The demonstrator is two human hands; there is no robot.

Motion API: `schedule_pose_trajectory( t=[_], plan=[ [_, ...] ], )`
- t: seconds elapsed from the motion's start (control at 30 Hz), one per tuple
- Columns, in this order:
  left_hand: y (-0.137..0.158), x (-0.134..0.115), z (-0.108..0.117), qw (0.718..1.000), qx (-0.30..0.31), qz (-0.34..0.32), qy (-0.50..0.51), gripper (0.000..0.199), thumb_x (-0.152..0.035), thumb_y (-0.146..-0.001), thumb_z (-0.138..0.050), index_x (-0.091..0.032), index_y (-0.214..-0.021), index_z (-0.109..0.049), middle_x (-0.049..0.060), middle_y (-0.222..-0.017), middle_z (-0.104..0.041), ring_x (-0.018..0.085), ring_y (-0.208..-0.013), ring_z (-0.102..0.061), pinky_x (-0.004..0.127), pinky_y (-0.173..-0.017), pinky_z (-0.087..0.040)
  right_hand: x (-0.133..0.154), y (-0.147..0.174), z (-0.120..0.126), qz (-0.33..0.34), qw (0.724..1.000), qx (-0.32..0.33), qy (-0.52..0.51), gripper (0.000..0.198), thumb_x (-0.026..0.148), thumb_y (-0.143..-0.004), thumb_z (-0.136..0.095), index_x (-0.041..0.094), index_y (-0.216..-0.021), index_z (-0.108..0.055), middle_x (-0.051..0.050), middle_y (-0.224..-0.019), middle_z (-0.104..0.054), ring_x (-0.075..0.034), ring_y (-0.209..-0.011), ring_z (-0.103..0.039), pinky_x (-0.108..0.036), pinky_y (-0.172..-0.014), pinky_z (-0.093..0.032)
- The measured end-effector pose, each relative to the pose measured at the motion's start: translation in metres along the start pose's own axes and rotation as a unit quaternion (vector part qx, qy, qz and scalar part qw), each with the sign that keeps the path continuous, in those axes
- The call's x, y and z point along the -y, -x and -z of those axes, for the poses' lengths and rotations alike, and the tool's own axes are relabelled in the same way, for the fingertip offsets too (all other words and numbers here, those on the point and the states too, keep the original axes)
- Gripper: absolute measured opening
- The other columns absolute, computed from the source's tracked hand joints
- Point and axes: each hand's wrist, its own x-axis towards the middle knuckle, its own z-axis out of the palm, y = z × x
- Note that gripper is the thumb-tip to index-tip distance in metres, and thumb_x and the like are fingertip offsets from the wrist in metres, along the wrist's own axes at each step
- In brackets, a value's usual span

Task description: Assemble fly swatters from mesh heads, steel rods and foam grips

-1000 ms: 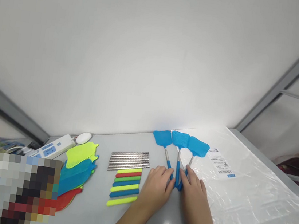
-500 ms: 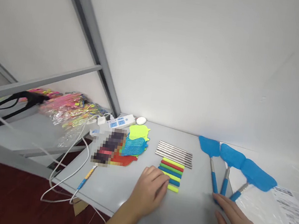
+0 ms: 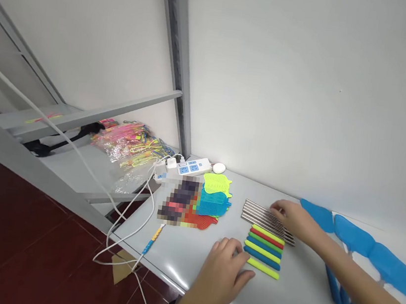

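My left hand [image 3: 223, 269] rests on the shelf with its thumb apart from its curled fingers, beside the near end of a row of coloured plastic handles [image 3: 262, 252] in yellow-green, red, green and blue. The nearest yellow-green handle lies slightly apart from the row, close to my left fingertips. My right hand [image 3: 290, 216] reaches over several thin metal rods [image 3: 258, 212] lying side by side behind the handles. Its bent fingers pinch at the back rods, and their tips are partly hidden. Three blue fly swatters [image 3: 352, 235] lie at the right, partly behind my right forearm.
Loose swatter heads in yellow-green [image 3: 217, 184], blue [image 3: 214, 204] and red [image 3: 199, 220] overlap at the left, beside a blurred phone [image 3: 179, 201]. A power strip [image 3: 195, 167], a white round object [image 3: 219, 168] and a white cable [image 3: 153, 205] are nearby. Bagged colourful goods [image 3: 129, 142] lie beyond the frame.
My right hand has moved from the blue swatters' handles to the metal rods. My left hand has drawn back a little from the coloured handles. The view has turned left.
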Motion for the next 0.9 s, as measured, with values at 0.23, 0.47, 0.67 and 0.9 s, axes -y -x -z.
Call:
schedule_pose_trajectory(
  t=[0.23,0.47,0.67,0.9],
  plan=[
    [0.004,0.007,-0.008,1.0,-0.003,-0.005,0.005,0.014,-0.029,-0.086,-0.066,-0.024,-0.098,-0.061,0.004,-0.103,-0.056,0.021,-0.091,-0.05,0.037,-0.077,-0.043,0.012,-0.039,-0.015,0.02,0.999,-0.007,-0.024,0.031,0.039,-0.091,-0.049,0.017,-0.093,-0.071,-0.01,-0.097,-0.071,-0.021,-0.082,-0.064,-0.029,-0.067,-0.044],
    [0.002,0.012,-0.013,1.0,0.002,-0.03,0.006,0.025,-0.033,-0.08,-0.074,-0.023,-0.097,-0.058,0.003,-0.105,-0.058,0.021,-0.091,-0.05,0.038,-0.078,-0.041,0.013,-0.042,-0.018,0.046,0.999,-0.003,-0.03,0.033,0.043,-0.091,-0.049,0.018,-0.098,-0.069,-0.009,-0.101,-0.069,-0.021,-0.083,-0.063,-0.029,-0.068,-0.046],
    [-0.002,0.013,-0.014,0.999,0.014,-0.029,0.001,0.017,-0.026,-0.082,-0.072,-0.023,-0.093,-0.06,0.002,-0.102,-0.061,0.021,-0.09,-0.052,0.036,-0.076,-0.041,0.012,-0.041,-0.018,0.078,0.997,0.004,-0.006,0.025,0.035,-0.093,-0.046,0.019,-0.092,-0.065,-0.008,-0.1,-0.066,-0.02,-0.084,-0.062,-0.028,-0.07,-0.044],
    [-0.003,0.006,0.0,0.991,-0.029,0.027,0.127,0.008,-0.017,-0.087,-0.063,-0.022,-0.092,-0.063,0.004,-0.101,-0.061,0.019,-0.092,-0.055,0.033,-0.081,-0.046,0.011,-0.029,-0.007,0.04,0.998,-0.021,0.032,0.03,0.036,-0.1,-0.03,0.017,-0.102,-0.053,-0.008,-0.076,-0.065,-0.022,-0.063,-0.059,-0.029,-0.055,-0.035]
  ],
)
